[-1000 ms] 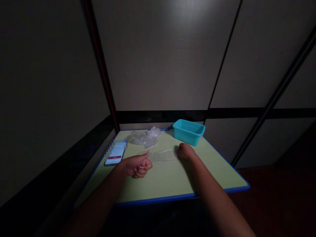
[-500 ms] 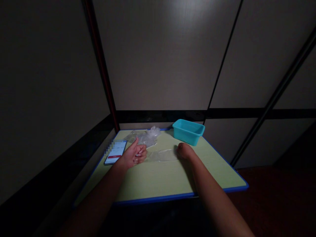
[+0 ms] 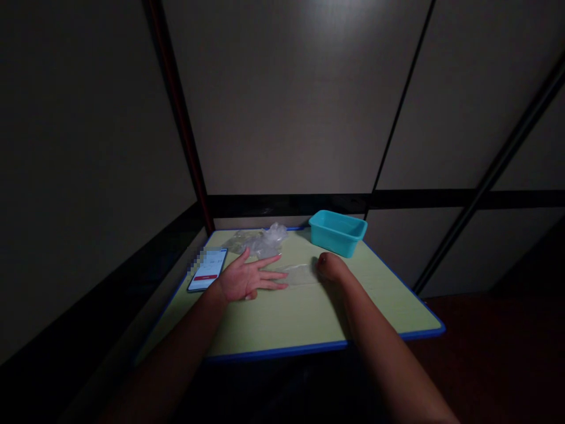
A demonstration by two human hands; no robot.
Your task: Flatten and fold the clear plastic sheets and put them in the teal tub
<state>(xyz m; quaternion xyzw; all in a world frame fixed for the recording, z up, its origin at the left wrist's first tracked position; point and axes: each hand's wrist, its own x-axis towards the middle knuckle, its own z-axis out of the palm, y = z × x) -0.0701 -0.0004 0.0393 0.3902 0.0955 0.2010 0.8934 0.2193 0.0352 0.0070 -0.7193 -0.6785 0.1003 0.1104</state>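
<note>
A clear plastic bag (image 3: 302, 274) stretches flat across the middle of the table between my two hands. My left hand (image 3: 251, 279) is open, with its palm showing and several fingers spread to the right over the bag's left end. At the bag's other end, my right hand (image 3: 331, 267) is closed in a fist on the plastic; its fingertips are partly hidden. Behind my left hand lies a crumpled heap of clear plastic bags (image 3: 269, 240).
A phone (image 3: 207, 270) with a lit screen lies left of my left hand. The turquoise plastic basket (image 3: 338, 234) stands at the back right, just beyond my right hand. Blue edging borders the pale green table (image 3: 282, 327), and panelled walls rise behind and to the left.
My left hand has gone from curled fingers with the thumb up to spread, stretched fingers. My right hand stays closed in nearly the same place.
</note>
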